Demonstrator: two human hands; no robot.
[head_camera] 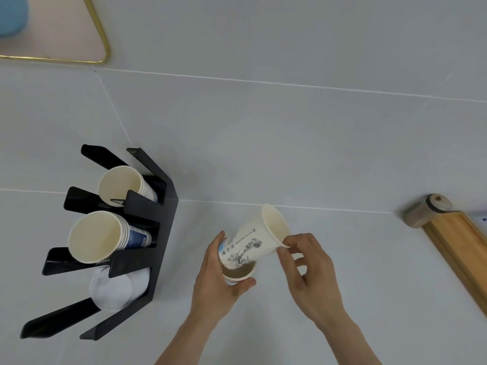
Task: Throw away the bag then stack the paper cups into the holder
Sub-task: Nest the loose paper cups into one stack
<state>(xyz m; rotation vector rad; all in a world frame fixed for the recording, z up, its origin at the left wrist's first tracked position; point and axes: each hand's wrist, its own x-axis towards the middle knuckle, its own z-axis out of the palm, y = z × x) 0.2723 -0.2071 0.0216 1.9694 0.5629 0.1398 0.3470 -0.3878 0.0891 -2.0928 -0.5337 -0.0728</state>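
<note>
While tilted between both hands, printed cup [253, 241], rim pinched by right hand [308, 270], base over left hand [218, 277]'s gripped cup [238, 273].

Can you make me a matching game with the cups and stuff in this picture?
Things:
1. printed white paper cup
2. stack of blue-printed paper cups
3. clear plastic lids
4. wooden tray

Where:
A. middle slot of the black cup holder
B. far right on the counter
C. tilted, between both hands
D. holder's nearest filled slot

Pairs: 1-C, 2-A, 3-D, 4-B
</note>
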